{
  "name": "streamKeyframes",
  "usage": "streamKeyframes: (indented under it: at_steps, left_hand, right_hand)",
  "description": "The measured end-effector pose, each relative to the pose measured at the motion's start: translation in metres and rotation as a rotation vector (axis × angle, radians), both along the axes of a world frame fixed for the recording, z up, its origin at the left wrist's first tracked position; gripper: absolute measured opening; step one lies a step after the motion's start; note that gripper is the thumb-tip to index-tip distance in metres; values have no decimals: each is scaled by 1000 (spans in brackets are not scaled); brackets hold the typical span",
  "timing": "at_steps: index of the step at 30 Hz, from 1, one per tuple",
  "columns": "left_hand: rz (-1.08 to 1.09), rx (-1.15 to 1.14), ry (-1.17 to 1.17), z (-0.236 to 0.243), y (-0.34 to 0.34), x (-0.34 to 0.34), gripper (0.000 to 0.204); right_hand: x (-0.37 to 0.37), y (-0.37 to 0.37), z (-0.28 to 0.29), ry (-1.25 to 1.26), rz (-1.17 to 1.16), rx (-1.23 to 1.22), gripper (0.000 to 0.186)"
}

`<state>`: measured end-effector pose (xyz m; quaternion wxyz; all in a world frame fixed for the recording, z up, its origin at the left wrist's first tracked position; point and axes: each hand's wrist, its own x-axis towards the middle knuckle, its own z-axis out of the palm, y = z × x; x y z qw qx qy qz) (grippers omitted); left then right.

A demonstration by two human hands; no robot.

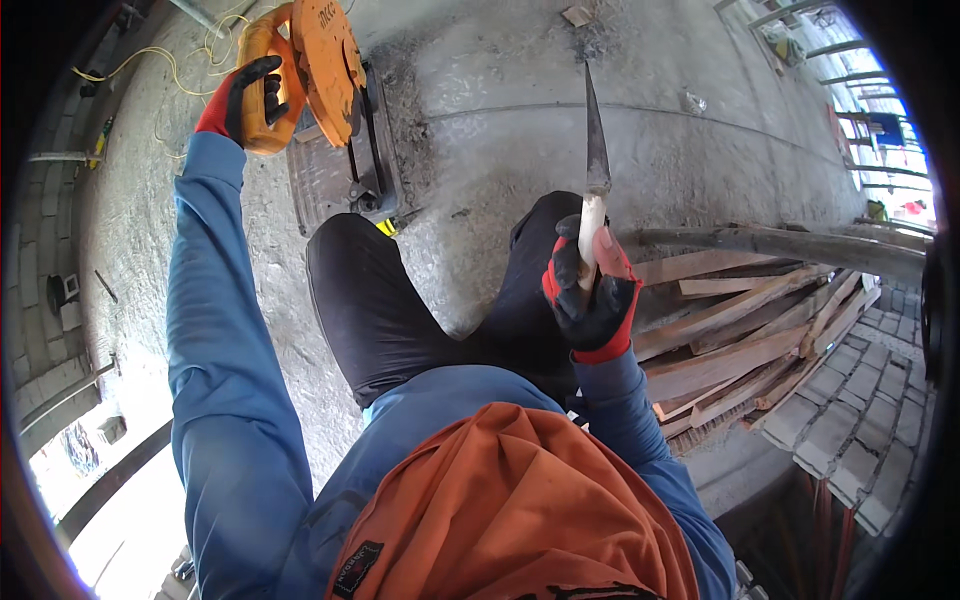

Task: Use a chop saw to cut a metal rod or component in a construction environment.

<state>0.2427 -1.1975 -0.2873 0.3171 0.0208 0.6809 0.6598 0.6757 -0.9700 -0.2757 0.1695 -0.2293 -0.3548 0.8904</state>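
My left hand, in a red and black glove, is wrapped round the handle of an orange cut-off saw at the upper left. The saw's dark metal base rests on the floor in front of my left knee. Over my right thigh, my right hand grips a knife by its pale handle. Its dark, tapered blade points forward, away from me. The bare thumb of that hand lies along the handle, outside the glove. Nothing is seen between the saw and the knife blade except floor.
Wooden planks are piled at my right, with a long pole across their far side. Grey blocks stand beyond them. A yellow cord lies loose on the concrete floor at the far left.
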Motion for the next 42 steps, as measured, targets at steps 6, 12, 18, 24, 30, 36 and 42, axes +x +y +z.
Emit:
streamKeyframes:
  at_steps: [6,12,18,24,30,36,42]
  left_hand:
    - [67,24,-3,3,3,9,37]
    - [60,-9,-9,9,6,15,38]
    - [82,-3,-12,9,6,15,38]
    - [50,5,-53,11,3,11,35]
    - [71,-19,-33,13,2,11,36]
    - [103,-5,-67,8,2,8,37]
    - [97,-31,-52,7,2,10,38]
  right_hand:
    - [0,-1,8,10,9,66,40]
    - [-2,1,8,-15,17,193,40]
    - [-8,3,9,-48,-14,190,39]
    - [-13,5,10,-7,4,61,41]
    - [-16,3,12,-12,10,59,43]
    - [-15,4,9,-10,39,100,43]
    - [-13,1,11,-61,34,225,43]
